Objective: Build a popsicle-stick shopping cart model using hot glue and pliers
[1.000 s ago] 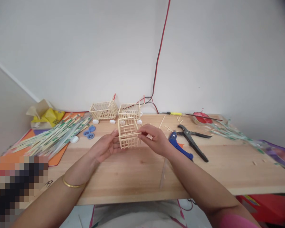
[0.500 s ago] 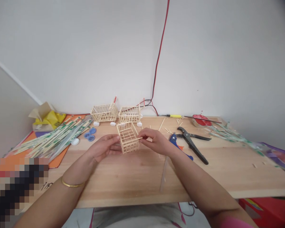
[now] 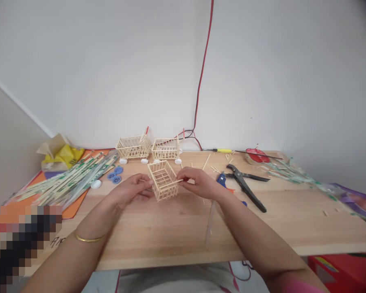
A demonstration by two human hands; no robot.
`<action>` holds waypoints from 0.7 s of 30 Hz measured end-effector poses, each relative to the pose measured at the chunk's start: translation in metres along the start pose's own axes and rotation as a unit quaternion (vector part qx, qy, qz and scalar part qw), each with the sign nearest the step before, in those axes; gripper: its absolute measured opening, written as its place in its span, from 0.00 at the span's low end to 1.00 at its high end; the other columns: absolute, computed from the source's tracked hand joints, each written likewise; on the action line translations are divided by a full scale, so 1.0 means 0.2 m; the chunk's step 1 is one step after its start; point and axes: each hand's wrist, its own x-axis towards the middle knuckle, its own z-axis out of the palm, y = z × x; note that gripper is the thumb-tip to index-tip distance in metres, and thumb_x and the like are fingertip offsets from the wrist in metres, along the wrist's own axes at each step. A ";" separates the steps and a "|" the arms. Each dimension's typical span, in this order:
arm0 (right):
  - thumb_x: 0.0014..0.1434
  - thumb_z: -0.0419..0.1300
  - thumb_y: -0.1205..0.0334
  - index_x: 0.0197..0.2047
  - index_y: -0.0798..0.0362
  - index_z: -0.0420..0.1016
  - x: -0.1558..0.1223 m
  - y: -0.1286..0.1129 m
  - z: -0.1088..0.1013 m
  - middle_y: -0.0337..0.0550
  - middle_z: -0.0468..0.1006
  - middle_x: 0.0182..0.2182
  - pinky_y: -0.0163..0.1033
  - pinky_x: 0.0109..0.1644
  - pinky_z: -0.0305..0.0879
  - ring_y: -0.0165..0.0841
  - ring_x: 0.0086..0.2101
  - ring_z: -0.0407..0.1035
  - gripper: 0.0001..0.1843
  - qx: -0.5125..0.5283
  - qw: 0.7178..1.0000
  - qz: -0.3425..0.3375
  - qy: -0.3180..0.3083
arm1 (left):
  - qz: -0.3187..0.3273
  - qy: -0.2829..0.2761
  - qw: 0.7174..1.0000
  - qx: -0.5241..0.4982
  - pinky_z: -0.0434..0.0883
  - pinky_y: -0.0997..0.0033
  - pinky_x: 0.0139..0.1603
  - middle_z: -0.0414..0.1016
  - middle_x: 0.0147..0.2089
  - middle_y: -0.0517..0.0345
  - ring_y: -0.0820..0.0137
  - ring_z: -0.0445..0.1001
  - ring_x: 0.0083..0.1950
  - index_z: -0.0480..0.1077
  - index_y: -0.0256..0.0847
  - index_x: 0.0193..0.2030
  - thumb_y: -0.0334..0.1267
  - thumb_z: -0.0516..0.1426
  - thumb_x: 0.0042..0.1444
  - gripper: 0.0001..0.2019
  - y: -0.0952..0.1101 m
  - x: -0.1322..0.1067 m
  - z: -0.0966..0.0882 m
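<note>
A small open basket (image 3: 164, 180) built of thin wooden sticks sits tilted over the middle of the wooden table (image 3: 177, 228). My left hand (image 3: 131, 190) grips its left side with closed fingers. My right hand (image 3: 199, 183) pinches a short wooden stick (image 3: 179, 180) against the basket's right wall. A gold bangle is on my left wrist.
Two finished stick carts with white wheels (image 3: 133, 148) (image 3: 166, 149) stand at the back by the wall. A heap of wrapped chopsticks (image 3: 67, 181) and blue and white bottle caps (image 3: 112, 176) lie at left. A blue glue gun (image 3: 222, 180), black cutters (image 3: 245, 186) and a red cable (image 3: 201, 77) are at right.
The basket has come down and tipped to the left between my hands. Both hands have sunk closer to the table, with the stick still held at the basket's right side.
</note>
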 end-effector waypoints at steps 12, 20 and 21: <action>0.55 0.58 0.67 0.48 0.52 0.71 -0.01 0.04 -0.03 0.45 0.76 0.42 0.39 0.45 0.68 0.30 0.39 0.72 0.16 -0.002 0.998 0.064 0.002 | 0.023 0.005 0.998 0.065 0.69 0.74 0.28 0.77 0.27 0.53 0.72 0.74 0.26 0.72 0.35 0.29 0.49 0.65 0.42 0.17 0.02 0.00 -0.09; 0.58 0.54 0.60 0.38 0.54 0.75 -0.02 0.22 -0.21 0.44 0.79 0.35 0.39 0.41 0.66 0.33 0.34 0.71 0.11 -0.174 0.941 0.142 0.252 | 0.148 0.173 0.963 0.147 0.54 0.77 0.17 0.62 0.14 0.65 0.77 0.57 0.15 0.63 0.40 0.20 0.50 0.56 0.53 0.18 0.03 -0.01 -0.11; 0.57 0.54 0.60 0.37 0.54 0.76 -0.02 0.24 -0.22 0.44 0.79 0.34 0.38 0.41 0.65 0.33 0.33 0.71 0.11 -0.190 0.936 0.148 0.255 | 0.164 0.180 0.955 0.166 0.56 0.76 0.19 0.62 0.14 0.63 0.76 0.59 0.16 0.62 0.40 0.19 0.50 0.54 0.55 0.19 0.03 -0.01 -0.11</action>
